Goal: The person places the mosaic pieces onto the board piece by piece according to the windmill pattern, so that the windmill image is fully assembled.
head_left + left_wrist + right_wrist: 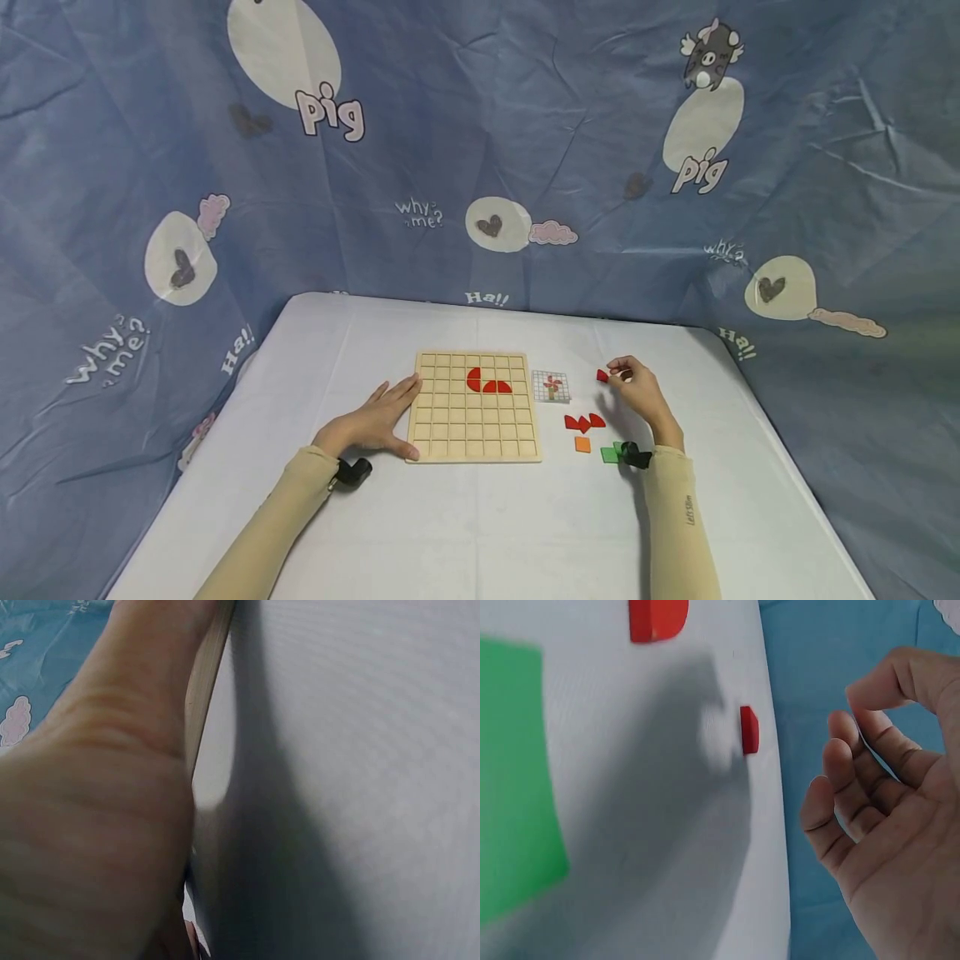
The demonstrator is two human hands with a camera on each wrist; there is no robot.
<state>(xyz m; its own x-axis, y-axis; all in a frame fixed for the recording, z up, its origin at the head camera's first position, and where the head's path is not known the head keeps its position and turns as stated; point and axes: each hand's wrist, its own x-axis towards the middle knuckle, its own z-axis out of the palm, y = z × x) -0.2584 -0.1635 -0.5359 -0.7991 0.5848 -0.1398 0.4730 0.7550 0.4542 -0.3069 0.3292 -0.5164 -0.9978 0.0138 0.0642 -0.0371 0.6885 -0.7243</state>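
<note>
My left hand lies spread along the left edge of a square wooden grid board, with fingertips and thumb at its rim. Three red pieces, one quarter-round among them, sit in the board's upper middle cells. In the left wrist view, the palm side of the hand hides most of the board's side. Over the table at right hovers my right hand, its fingers loosely bent with nothing between them. A red piece lies on the table near its fingertips.
Right of the board is a small pattern card with a pinwheel picture. Below it lie several red pieces, an orange square and green squares. A blue printed cloth hangs behind the white table.
</note>
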